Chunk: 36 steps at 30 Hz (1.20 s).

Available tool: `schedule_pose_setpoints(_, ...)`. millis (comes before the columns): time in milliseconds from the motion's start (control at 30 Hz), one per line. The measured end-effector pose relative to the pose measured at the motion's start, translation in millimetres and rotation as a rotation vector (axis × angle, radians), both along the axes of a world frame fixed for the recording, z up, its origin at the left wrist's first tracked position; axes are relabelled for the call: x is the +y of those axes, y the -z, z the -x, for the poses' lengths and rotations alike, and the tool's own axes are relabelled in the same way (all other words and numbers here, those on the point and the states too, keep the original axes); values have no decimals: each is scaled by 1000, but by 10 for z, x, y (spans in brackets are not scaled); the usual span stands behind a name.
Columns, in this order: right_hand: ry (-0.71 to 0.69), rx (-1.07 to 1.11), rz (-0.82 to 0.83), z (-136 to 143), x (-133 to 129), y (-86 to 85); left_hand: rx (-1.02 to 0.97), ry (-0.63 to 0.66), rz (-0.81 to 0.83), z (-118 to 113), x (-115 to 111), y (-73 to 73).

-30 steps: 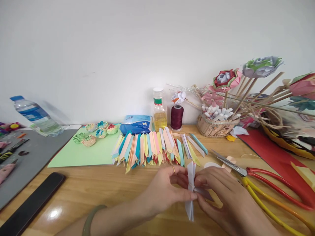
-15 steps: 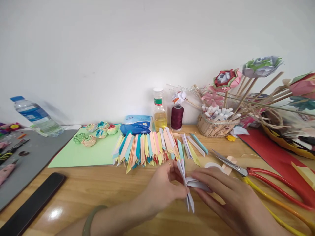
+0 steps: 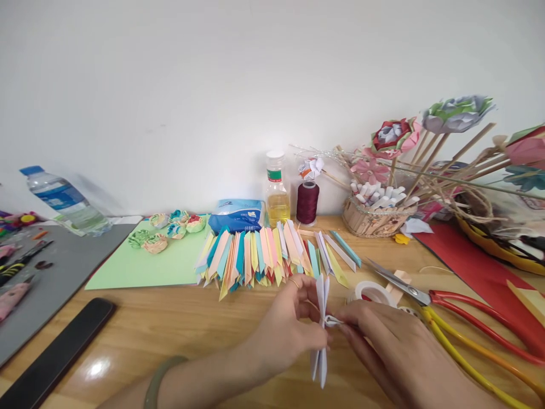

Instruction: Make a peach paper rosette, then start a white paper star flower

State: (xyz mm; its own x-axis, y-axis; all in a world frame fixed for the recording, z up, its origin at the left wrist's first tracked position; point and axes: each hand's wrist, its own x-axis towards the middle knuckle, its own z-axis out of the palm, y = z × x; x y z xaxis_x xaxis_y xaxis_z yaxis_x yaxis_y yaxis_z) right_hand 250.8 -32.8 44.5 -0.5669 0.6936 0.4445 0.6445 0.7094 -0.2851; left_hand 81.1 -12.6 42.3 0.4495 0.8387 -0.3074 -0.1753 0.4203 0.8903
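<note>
A folded white paper piece (image 3: pixel 322 363), its long pointed strips standing nearly upright, is between my two hands above the table. My left hand (image 3: pixel 293 324) is closed on its middle, thumb in front and fingers behind. A small white loop juts out to the right of the piece; the fingertips of my right hand (image 3: pixel 383 335) pinch its end. Whether the loop is part of the same sheet I cannot tell. Behind my hands lies a row of folded colored paper strips (image 3: pixel 255 255). A roll of tape (image 3: pixel 374 292) lies just beyond my right hand.
Large scissors (image 3: pixel 426 298) with red and yellow handles lie open at right. A basket (image 3: pixel 378 221) holds rolled papers and paper flowers. Against the wall stand a thread spool (image 3: pixel 307 203), a glue-like bottle (image 3: pixel 277 190) and a tissue pack (image 3: pixel 237 216). A black bar (image 3: pixel 59 352) lies left.
The white paper has turned more upright between my hands. My right fingers have drawn together from a wide fold to a pinch on the small loop, and the tape roll shows more.
</note>
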Motion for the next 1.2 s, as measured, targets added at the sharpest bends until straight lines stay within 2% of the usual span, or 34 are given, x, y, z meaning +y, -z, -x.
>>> schedule_pose_setpoints(100, -12, -44, -33, 21, 54, -21, -2, -19, -40, 11, 16, 25)
schedule_pose_setpoints(367, 24, -164, -119, 8, 106, 69, 122, 53, -141, 33, 14, 15)
schedule_pose_setpoints(467, 20, -191, -126, 12, 87, 48, 162, 139, -197, 36, -1, 1)
schedule_pose_setpoints(567, -6, -178, -61, 16, 73, 4, 255, 250, -254, 71, -2, -24)
schedule_pose_setpoints(733, -36, -127, 64, 26, 67, -30, 493, 281, -533, 164, 32, -102)
schedule_pose_setpoints(867, -36, -88, 87, 40, 69, -20, 532, 357, -716, 202, 58, -177)
schedule_pose_setpoints(1033, -56, -92, 62, 31, 102, 22, 617, 485, -849, 260, 109, -204)
schedule_pose_setpoints(1133, -65, -105, 36, 6, 130, 61, 678, 515, -926, 305, 147, -213)
schedule_pose_setpoints(1200, -19, -86, -40, -19, 140, 87, 716, 508, -959, 326, 164, -244)
